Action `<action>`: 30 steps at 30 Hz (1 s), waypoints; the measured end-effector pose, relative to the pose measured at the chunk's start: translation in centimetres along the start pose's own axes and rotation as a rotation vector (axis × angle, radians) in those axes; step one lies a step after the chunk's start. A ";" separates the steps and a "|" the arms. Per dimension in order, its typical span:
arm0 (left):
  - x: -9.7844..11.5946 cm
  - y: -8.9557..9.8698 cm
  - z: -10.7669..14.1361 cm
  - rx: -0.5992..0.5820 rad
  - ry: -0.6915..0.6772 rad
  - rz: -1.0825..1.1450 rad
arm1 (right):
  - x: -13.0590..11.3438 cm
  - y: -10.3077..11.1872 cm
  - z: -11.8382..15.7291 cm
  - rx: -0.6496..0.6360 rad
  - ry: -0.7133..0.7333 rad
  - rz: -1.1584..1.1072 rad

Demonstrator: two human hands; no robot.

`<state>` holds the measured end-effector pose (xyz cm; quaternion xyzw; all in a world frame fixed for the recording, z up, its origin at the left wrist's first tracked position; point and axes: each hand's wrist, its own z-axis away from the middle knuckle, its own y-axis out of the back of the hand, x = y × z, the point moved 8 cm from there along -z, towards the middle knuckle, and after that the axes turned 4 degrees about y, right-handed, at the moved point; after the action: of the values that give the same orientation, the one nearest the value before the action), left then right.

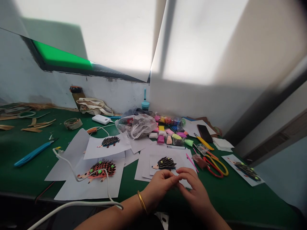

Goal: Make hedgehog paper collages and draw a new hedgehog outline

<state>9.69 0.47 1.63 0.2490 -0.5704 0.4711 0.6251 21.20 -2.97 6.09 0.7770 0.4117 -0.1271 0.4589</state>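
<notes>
My left hand (161, 184) and my right hand (192, 185) meet at the fingertips over the table's front edge. Both are closed in a pinch; whatever lies between the fingers is too small or hidden to name. Just beyond them, a black-spined hedgehog (165, 163) with a pale face and small yellowish dots lies on white paper (144, 163). My fingers cover the near part of that sheet. A pink stick (192, 162) rests at its right side, and a pen (176, 147) lies along its far edge.
Scissors (217, 166) and a yellow cutter (203, 141) lie to the right, near a phone (204, 133). Several coloured clay packets (161, 139) sit behind. Other hedgehog sheets (112, 188) spread left, crossed by a white cable (69, 164). A blue cutter (35, 153) lies far left.
</notes>
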 end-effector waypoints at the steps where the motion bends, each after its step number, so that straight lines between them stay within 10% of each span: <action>1: 0.1 -0.1 0.0 -0.003 -0.006 -0.006 | 0.1 0.0 0.0 -0.002 -0.001 0.005; 15: -0.6 -0.3 -0.1 -0.054 0.050 0.190 | -0.9 1.0 -1.0 0.030 0.085 0.107; 24: -0.5 -2.4 -0.3 -0.188 0.322 0.987 | -4.3 -1.0 -1.1 -0.091 0.283 0.252; 30: 1.0 -1.5 -0.6 -0.153 0.286 1.141 | -4.9 -1.7 -1.2 -0.158 0.390 0.328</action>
<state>11.21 0.61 2.82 -0.2086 -0.5567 0.7191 0.3599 16.59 -4.17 8.52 0.8050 0.3696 0.1337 0.4443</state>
